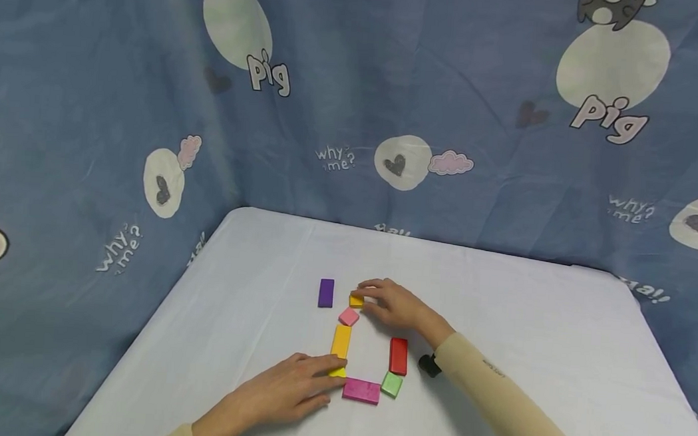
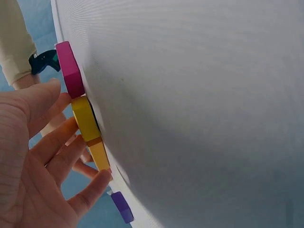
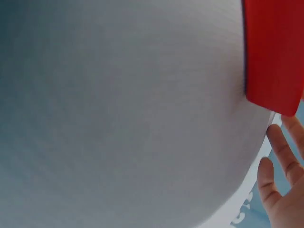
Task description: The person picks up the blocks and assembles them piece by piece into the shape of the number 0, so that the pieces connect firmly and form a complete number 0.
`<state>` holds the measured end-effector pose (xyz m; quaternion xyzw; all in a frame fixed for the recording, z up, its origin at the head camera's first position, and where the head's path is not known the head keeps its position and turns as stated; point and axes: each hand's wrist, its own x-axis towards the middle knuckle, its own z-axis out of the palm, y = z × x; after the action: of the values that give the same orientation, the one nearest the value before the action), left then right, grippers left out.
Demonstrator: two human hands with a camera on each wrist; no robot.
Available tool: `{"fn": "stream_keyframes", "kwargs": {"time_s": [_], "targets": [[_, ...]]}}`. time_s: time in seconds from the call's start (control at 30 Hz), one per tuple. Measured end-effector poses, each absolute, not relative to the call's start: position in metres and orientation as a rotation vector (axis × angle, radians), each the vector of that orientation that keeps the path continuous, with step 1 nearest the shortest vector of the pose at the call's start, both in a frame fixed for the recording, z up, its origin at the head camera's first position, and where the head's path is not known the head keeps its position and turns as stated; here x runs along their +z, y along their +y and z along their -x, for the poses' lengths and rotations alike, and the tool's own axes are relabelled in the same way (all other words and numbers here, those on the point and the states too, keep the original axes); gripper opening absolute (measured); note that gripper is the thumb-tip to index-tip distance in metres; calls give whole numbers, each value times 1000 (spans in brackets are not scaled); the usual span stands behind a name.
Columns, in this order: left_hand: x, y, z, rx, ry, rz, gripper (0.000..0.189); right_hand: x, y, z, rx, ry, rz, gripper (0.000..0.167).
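My left hand reaches in from the lower left. Its extended fingertips touch the yellow block and the near corner of the magenta block. Further away, my right hand pinches a small yellow-orange block between thumb and fingers, partly covering it. A pink square block lies between that piece and the long yellow one. In the left wrist view, the magenta block, a yellow block and an orange block stand in a row beside my fingers.
A red block and a green square block lie right of the magenta one. A purple block lies apart at the far left of the group. Everything rests on a white-covered table against a blue patterned curtain.
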<state>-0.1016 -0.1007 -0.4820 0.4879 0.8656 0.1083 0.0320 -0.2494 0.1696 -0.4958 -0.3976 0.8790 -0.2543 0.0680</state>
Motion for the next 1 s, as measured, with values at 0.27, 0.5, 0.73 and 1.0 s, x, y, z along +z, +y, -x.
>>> {"fn": "stream_keyframes", "kwargs": {"time_s": [0.27,0.5,0.73,1.0], "targets": [[-484,-102,101,351,2686,-1529,38,-492,173,244,-666,2800,1036,28],[-485,-103,102,358,2678,-1523,39,-492,171,241,-625,2741,1156,36],[-484,-105,102,357,2657,-1483,40,-492,169,237,-581,2777,1112,30],[-485,-105,102,364,2665,-1481,39,-492,169,234,-585,2754,1151,36]]}}
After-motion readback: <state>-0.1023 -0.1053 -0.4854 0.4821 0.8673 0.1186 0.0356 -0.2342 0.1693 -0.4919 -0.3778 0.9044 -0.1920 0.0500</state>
